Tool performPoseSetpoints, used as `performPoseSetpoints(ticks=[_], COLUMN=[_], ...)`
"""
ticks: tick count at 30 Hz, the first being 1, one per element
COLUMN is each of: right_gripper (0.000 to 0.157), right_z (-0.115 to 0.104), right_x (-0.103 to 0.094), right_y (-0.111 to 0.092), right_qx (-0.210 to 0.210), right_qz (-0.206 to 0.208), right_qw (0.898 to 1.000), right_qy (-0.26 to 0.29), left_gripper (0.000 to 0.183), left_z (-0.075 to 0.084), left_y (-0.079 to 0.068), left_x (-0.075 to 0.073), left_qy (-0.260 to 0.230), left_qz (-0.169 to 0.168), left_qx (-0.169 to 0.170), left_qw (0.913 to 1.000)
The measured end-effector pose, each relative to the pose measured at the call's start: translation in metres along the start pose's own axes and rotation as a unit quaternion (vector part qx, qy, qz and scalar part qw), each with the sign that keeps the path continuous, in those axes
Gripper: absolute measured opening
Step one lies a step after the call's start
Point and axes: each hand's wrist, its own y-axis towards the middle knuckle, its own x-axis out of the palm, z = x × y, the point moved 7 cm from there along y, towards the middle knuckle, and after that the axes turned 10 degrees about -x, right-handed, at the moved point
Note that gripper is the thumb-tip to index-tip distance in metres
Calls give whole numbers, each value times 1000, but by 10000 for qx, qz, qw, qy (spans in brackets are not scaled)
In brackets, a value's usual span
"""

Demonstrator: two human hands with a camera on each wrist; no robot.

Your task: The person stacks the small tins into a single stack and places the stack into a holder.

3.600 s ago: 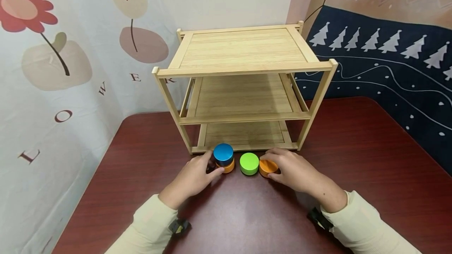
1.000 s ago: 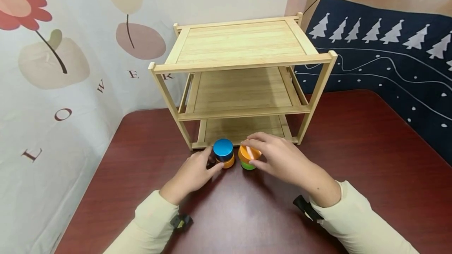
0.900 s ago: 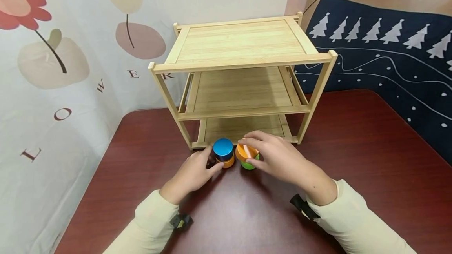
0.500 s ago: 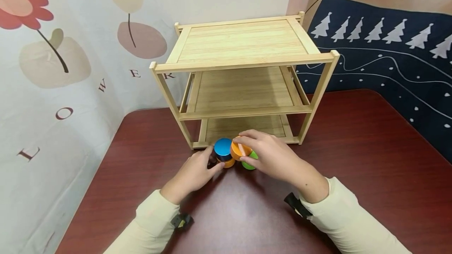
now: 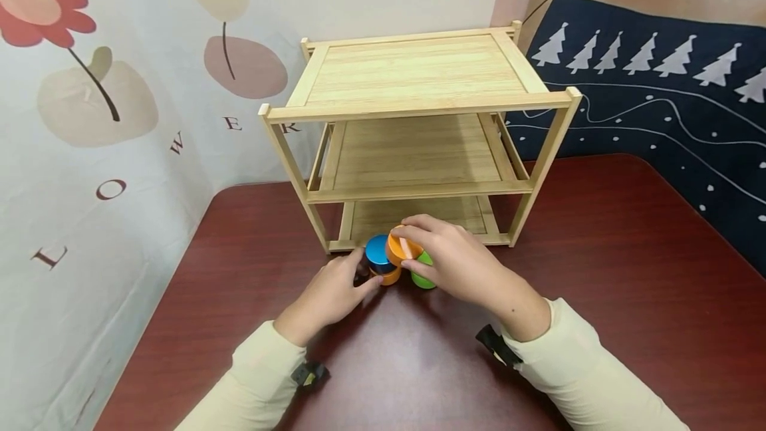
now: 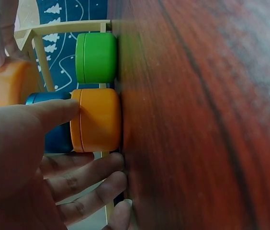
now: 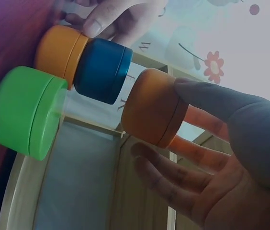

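Note:
My right hand [image 5: 461, 261] pinches a small round orange tin [image 7: 151, 108] between thumb and fingers, tilted and raised off the table. This tin is close beside and above the top of a blue tin [image 7: 102, 72]; the right wrist view shows a gap between them. The blue tin stands on a second orange tin [image 6: 100, 120], which rests on the table. My left hand [image 5: 329, 291] curls round that lower orange tin, its thumb on the tin's side and the fingers behind. A green tin [image 5: 423, 277] stands just right of the stack, partly hidden by my right hand.
Behind the tins stands a three-tier wooden shelf [image 5: 413, 115], its bottom front rail close to them. The dark red table [image 5: 251, 231] extends on both sides. Printed cloths [image 5: 143, 185] hang behind and at the sides.
My right hand has lifted the orange tin from beside the green tin, carried it left over the green one, and brought it to the blue tin. My left hand stays at the stack.

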Motion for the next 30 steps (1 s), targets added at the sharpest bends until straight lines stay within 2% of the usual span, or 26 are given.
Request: performPoseSetpoints(ticks=[12, 22, 30], right_gripper=[40, 36, 35], right_z=[-2, -6, -6], right_x=[4, 5, 10], right_y=[8, 12, 12], right_qx=[-66, -381, -418], right_qz=[106, 733, 795], right_qw=[9996, 9961, 9952], right_qy=[265, 303, 397], left_gripper=[37, 37, 38], left_z=[-2, -2, -2], left_y=[0, 1, 0], left_x=[0, 1, 0], left_qy=[21, 115, 91], left_qz=[-62, -47, -62], left_qx=[-90, -79, -83], left_qw=[9999, 9999, 9999])
